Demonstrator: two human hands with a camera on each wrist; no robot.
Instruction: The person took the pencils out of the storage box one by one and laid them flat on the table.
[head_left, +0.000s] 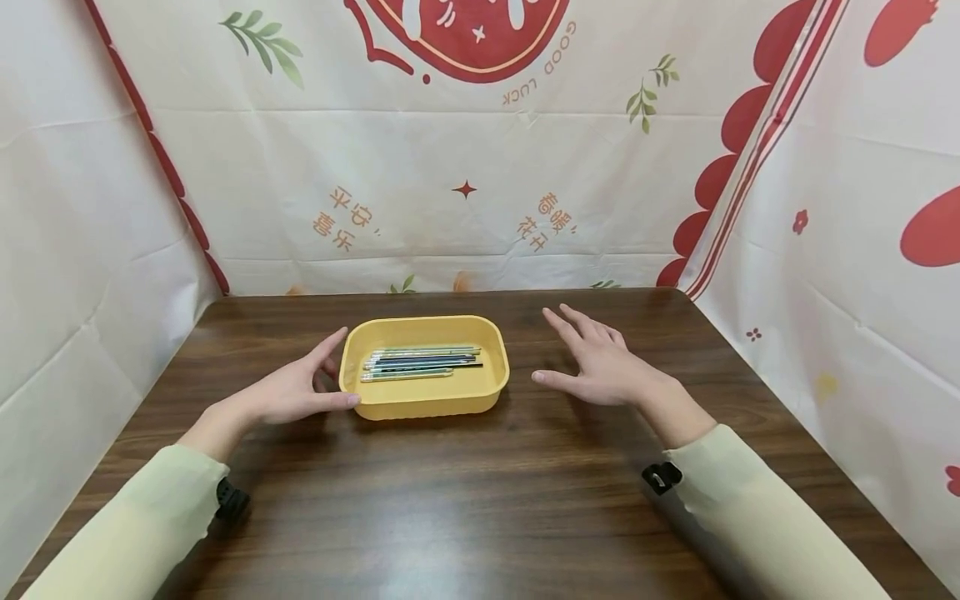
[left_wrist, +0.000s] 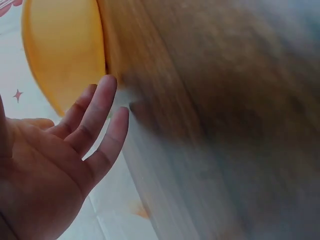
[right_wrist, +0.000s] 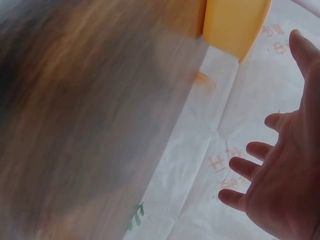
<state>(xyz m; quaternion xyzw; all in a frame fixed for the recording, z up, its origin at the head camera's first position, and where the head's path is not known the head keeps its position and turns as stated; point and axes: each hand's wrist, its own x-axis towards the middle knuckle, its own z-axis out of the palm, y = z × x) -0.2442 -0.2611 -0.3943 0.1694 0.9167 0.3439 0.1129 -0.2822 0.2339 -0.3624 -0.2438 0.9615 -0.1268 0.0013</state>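
A yellow rectangular tray (head_left: 427,407) with rounded corners stands on the table. Inside it lies a bundle of several pencils (head_left: 420,362), side by side across its floor. At the tray's left end is my left hand (head_left: 296,387), thumb at the near left corner and fingertips by the far left rim, fingers spread. The left wrist view shows that palm with loosely bent fingers close to the tray's wall (left_wrist: 65,45). My right hand (head_left: 603,362) hovers apart from the tray on its right, fingers extended and holding nothing; the right wrist view shows its spread fingers (right_wrist: 240,167).
The dark wood-grain table (head_left: 450,500) reaches back to a white printed cloth (head_left: 450,167) with red and green patterns. More of this cloth hangs along the left and right sides. Both wrists carry black straps (head_left: 231,500) at the sleeve ends.
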